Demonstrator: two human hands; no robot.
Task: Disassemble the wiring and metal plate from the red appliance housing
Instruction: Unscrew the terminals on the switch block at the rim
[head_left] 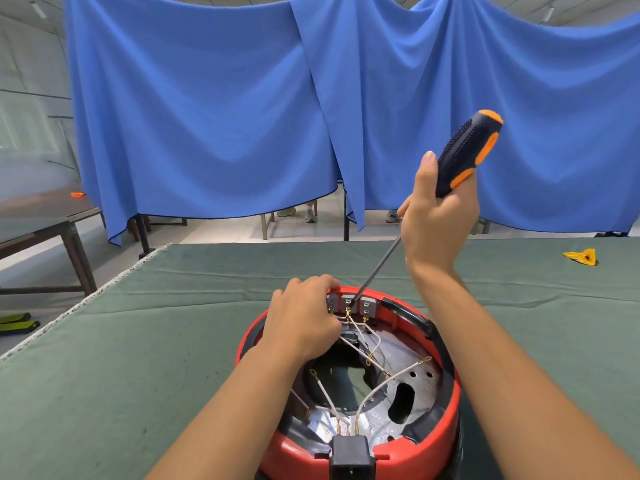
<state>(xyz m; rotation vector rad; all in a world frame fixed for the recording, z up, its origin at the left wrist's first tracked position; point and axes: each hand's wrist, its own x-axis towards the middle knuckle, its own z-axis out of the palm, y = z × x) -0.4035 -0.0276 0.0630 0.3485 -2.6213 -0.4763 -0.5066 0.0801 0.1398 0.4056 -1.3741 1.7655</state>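
red housing (426, 455) holds white wires (360, 344), metal plate (420, 393), screwdriver (377, 268) tip.

Blue cloth (207, 116) hangs behind; yellow scrap (581, 257), perhaps plastic

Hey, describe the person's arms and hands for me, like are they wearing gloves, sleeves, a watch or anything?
Both forearms are bare as far as the frame shows: no sleeves reach into view. The left hand and right hand have no gloves, and no rings, watch or wristband show on the fingers or wrists. The nails look short and unpainted where visible. No markings or bandages can be seen.
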